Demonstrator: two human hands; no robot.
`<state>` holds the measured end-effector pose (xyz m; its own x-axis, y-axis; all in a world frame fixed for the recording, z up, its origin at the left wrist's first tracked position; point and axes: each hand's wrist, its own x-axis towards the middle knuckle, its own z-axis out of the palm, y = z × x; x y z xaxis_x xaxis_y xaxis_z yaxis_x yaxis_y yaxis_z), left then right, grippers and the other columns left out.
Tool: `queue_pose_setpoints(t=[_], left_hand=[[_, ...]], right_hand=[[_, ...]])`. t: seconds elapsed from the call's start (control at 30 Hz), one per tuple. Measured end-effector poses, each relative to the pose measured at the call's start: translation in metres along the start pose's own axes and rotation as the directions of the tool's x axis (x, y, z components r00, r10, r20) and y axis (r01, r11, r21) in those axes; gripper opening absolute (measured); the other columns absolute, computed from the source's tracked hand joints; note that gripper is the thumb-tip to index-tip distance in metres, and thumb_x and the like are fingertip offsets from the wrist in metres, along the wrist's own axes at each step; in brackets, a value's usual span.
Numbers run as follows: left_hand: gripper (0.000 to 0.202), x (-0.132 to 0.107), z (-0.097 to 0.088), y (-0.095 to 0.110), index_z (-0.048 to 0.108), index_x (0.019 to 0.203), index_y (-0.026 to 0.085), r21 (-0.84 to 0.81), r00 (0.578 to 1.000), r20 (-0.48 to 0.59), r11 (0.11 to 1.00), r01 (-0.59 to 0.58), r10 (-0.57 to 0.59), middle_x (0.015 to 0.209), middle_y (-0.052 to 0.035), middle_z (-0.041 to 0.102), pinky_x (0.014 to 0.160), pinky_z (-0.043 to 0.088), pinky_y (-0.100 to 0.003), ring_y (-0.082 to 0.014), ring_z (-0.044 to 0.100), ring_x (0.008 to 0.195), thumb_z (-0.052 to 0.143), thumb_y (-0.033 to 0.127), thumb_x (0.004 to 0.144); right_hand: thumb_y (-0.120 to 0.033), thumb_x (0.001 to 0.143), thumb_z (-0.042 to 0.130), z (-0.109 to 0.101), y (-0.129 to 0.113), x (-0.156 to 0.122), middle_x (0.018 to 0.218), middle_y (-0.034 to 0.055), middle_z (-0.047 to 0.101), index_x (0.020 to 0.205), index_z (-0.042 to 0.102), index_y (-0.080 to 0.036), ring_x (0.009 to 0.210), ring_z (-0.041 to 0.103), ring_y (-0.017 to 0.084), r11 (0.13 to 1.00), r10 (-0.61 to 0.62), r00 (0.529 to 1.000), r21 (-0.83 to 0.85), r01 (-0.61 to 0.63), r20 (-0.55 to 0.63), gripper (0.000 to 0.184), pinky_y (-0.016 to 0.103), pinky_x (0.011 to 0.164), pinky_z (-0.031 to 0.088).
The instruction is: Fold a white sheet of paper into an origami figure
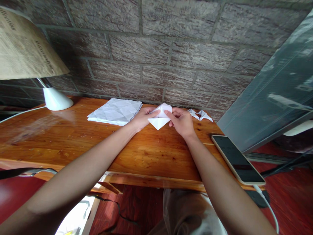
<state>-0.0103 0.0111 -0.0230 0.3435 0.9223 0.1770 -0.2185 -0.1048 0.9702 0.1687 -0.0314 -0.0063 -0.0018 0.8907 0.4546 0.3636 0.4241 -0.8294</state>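
A folded white sheet of paper [159, 122] is held between both hands above the wooden table, one pointed corner hanging toward me. My left hand [144, 117] pinches its left side, the thumb lying on top. From the right, my right hand [180, 120] grips the other side with thumb and bent fingers. Beside my left hand lies a stack of creased white paper sheets [114, 111]. Just past my right hand rests a small folded paper piece [204, 115] with pointed ends.
A lamp with a printed shade [26, 49] and white base [57, 99] stands at the left. A phone [238, 160] with a white cable [269, 205] lies at the table's right edge. Behind the wooden table [156, 160] rises a brick wall [151, 49].
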Motion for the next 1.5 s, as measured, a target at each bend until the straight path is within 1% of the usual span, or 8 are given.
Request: queue_pose_setpoints(t=[0.17,0.43,0.63,0.83,1.0,1.13,1.3,1.5], left_hand=[[0.046,0.0,-0.002,-0.002,0.076,0.087,0.011,0.057,1.0,0.015,0.998,-0.013,0.012,0.075,-0.0054,0.073,0.059,0.039,-0.025,-0.0143,0.059,0.061,0.084,0.052,0.066],[0.041,-0.002,-0.001,0.008,0.077,0.088,0.012,0.123,0.999,0.032,0.992,0.021,-0.025,0.074,-0.0045,0.072,0.057,0.039,-0.024,-0.0144,0.06,0.061,0.09,0.037,0.058],[0.045,-0.001,0.003,0.007,0.076,0.094,0.011,-0.068,0.998,-0.066,0.998,0.018,-0.022,0.087,-0.0078,0.076,0.074,0.051,-0.031,-0.0177,0.067,0.073,0.091,0.033,0.058],[0.045,-0.002,0.006,0.007,0.075,0.097,0.013,-0.187,0.997,-0.039,0.981,0.058,-0.067,0.091,-0.0083,0.077,0.08,0.055,-0.035,-0.0207,0.07,0.08,0.091,0.028,0.057],[0.049,-0.002,0.007,0.005,0.074,0.098,0.013,-0.132,0.998,-0.061,0.991,0.003,-0.011,0.094,-0.0088,0.077,0.078,0.055,-0.034,-0.022,0.07,0.081,0.092,0.035,0.058],[0.055,-0.002,0.008,0.003,0.071,0.105,0.013,-0.071,0.996,-0.085,0.997,-0.039,0.033,0.102,-0.01,0.076,0.082,0.054,-0.035,-0.0228,0.07,0.087,0.09,0.038,0.06],[0.06,0.0,0.008,-0.002,0.064,0.112,0.016,-0.003,0.975,-0.123,0.983,-0.185,0.183,0.107,-0.0072,0.073,0.083,0.053,-0.033,-0.022,0.067,0.094,0.089,0.039,0.062],[0.043,-0.001,0.002,0.007,0.069,0.096,0.014,0.232,0.955,-0.138,0.946,-0.225,0.261,0.094,-0.0069,0.074,0.073,0.051,-0.03,-0.0217,0.067,0.084,0.082,0.046,0.069]], right_hand=[[-0.072,0.077,0.066,-0.001,0.001,0.0,0.05,-0.0017,0.062,0.081,0.071,-0.02,0.045,0.055,0.014,1.0,-0.01,1.0,-0.019,0.01,-0.013,0.052,0.025,0.048,0.039],[-0.069,0.079,0.066,0.001,0.0,-0.001,0.051,-0.0018,0.063,0.082,0.071,-0.02,0.046,0.056,0.013,0.998,-0.03,0.998,-0.056,0.027,-0.055,0.049,0.025,0.051,0.042],[-0.064,0.071,0.077,0.003,0.001,0.003,0.06,-0.0014,0.067,0.102,0.068,-0.018,0.049,0.055,0.012,0.981,0.068,0.997,0.178,-0.076,0.046,0.056,0.023,0.046,0.041],[-0.061,0.067,0.08,0.004,0.004,0.004,0.064,-0.0012,0.066,0.091,0.069,-0.017,0.055,0.058,0.012,0.958,0.081,0.991,0.268,-0.106,0.102,0.05,0.023,0.049,0.045],[-0.057,0.068,0.081,0.004,0.004,0.003,0.062,-0.0021,0.065,0.09,0.069,-0.017,0.054,0.057,0.011,0.954,0.072,0.991,0.282,-0.101,0.113,0.047,0.023,0.048,0.043],[-0.055,0.069,0.081,0.004,0.005,0.004,0.06,-0.0046,0.065,0.106,0.066,-0.017,0.05,0.054,0.01,0.956,0.064,0.993,0.279,-0.089,0.098,0.055,0.022,0.046,0.041],[-0.058,0.071,0.079,0.004,0.008,0.005,0.057,-0.005,0.064,0.107,0.067,-0.017,0.048,0.054,0.01,0.962,0.069,0.993,0.256,-0.091,0.095,0.056,0.022,0.047,0.042],[-0.059,0.074,0.076,0.003,0.008,0.005,0.055,-0.0044,0.063,0.104,0.07,-0.016,0.046,0.051,0.009,0.972,0.058,0.993,0.223,-0.08,0.102,0.053,0.022,0.047,0.041]])
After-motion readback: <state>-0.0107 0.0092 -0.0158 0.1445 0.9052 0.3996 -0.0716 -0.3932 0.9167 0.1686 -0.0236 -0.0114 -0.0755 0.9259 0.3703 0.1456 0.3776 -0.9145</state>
